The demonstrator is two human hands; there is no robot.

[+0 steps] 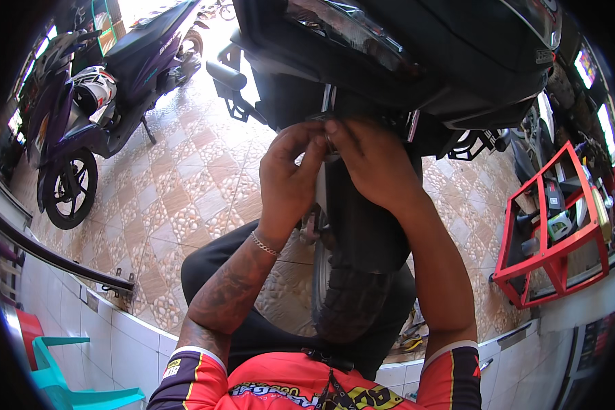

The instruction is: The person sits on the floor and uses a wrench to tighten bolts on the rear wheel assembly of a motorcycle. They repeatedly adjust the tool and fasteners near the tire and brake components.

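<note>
Both hands meet at the front end of a black motorcycle (389, 61), just under its front bodywork and above the front wheel. My left hand (288, 174) has thumb and fingers pinched together near a fork tube. Close against it, my right hand (376, 160) is bent with its fingertips at the same spot, also pinching. Whatever small part lies between the fingertips is too hidden to name. Below the right hand is the black front mudguard (369, 236), over the front tyre (348, 307) standing between my knees.
At the left stands a purple scooter (126, 75) with a white helmet (94, 89) on it. A red metal tool rack (543, 229) holding bottles stands at the right. Low at the left is a turquoise plastic chair (58, 376). Tools (411, 339) lie by my right knee.
</note>
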